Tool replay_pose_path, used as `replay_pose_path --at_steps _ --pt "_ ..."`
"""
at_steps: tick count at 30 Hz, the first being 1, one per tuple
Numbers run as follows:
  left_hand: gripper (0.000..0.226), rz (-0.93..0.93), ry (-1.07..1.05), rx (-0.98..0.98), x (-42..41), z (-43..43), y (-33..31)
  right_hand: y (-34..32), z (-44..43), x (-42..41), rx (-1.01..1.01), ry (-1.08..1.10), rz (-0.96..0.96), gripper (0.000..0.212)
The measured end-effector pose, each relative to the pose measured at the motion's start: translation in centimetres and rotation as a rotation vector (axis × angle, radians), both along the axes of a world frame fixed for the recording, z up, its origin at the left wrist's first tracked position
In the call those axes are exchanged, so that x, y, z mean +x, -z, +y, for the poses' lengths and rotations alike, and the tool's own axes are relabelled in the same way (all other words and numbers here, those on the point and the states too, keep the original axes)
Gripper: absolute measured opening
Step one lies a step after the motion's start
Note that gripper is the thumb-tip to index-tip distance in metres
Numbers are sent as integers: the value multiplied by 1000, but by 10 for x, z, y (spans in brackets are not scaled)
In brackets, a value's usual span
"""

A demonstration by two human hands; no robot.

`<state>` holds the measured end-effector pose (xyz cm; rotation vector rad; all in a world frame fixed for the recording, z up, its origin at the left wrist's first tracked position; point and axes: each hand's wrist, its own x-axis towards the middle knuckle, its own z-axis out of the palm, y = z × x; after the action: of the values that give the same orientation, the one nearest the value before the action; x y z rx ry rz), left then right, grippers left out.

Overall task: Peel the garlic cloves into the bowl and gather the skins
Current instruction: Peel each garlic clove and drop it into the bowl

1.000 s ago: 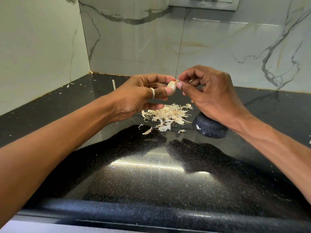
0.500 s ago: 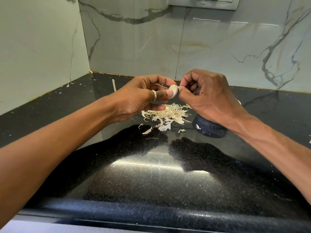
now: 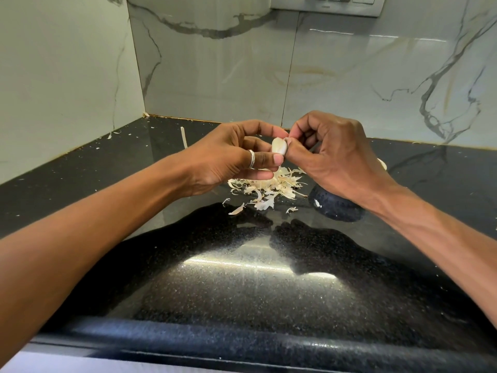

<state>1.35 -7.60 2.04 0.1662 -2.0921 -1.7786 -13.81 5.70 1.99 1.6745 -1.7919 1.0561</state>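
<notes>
My left hand (image 3: 231,160), with a ring on one finger, pinches a pale garlic clove (image 3: 279,147) between thumb and fingers above the counter. My right hand (image 3: 333,154) pinches the same clove from the right, its thumb against the clove's side. Below the hands lies a loose pile of papery garlic skins (image 3: 269,187) on the black counter. A dark speckled bowl (image 3: 336,207) stands just right of the pile, mostly hidden under my right wrist. A bit of something pale (image 3: 383,165) peeks out behind my right hand.
The glossy black granite counter (image 3: 242,278) runs to a rounded front edge (image 3: 242,343). Marble-pattern wall tiles close the back and left. Stray skin scraps (image 3: 184,137) lie near the back left corner. A switch plate (image 3: 328,4) sits high on the wall.
Both hands have dropped slightly. My right hand's fingers have curled in tighter and its thumb has shifted along the clove. The skin pile and bowl have not moved.
</notes>
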Motion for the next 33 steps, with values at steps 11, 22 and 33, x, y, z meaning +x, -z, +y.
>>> replay_pose_path --at_steps 11,22,33 --pt "31 42 -29 97 -2 -2 -1 -2 2 0 4 -13 -21 9" --pt "36 142 -104 268 -2 -8 -3 -4 4 0 -10 -35 -21 5" --pt "35 233 -172 360 -3 -14 -6 -3 5 7 36 -53 4 4"
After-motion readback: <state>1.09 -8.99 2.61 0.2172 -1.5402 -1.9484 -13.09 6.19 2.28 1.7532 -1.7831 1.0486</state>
